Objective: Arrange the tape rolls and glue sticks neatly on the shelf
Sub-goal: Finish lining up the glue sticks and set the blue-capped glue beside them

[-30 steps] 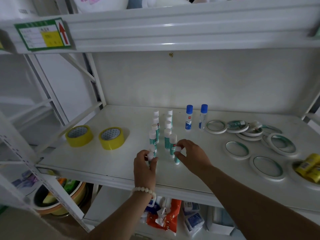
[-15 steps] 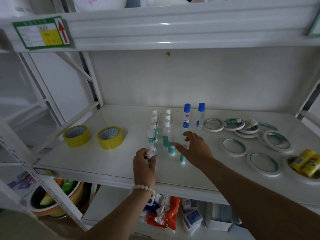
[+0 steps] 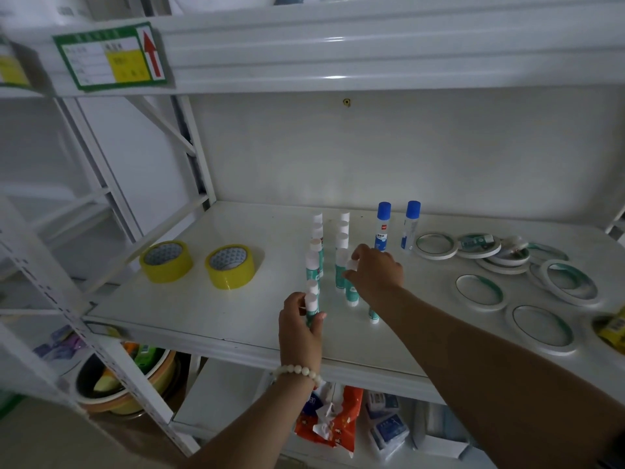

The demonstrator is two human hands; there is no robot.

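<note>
Several white-capped green glue sticks (image 3: 313, 262) stand in two rows on the white shelf (image 3: 236, 319). My left hand (image 3: 299, 328) grips the front stick of the left row (image 3: 311, 304). My right hand (image 3: 375, 272) pinches the cap of a stick (image 3: 351, 289) in the right row; another stick (image 3: 373, 316) stands under my forearm. Two blue-capped glue bottles (image 3: 384, 226) stand behind. Two yellow tape rolls (image 3: 230, 266) lie at left, and several thin white tape rolls (image 3: 478, 292) are scattered at right.
A shelf beam with a green-framed label (image 3: 108, 55) runs overhead. Yellow packets (image 3: 614, 324) lie at the right edge. Below the shelf are bowls (image 3: 118, 384), a red-orange bag (image 3: 333, 418) and small boxes. White uprights stand at the left.
My right hand let go of a stick near the shelf front, reached out with spread fingers, then closed on the cap of a stick in the right row. My left hand kept holding its stick.
</note>
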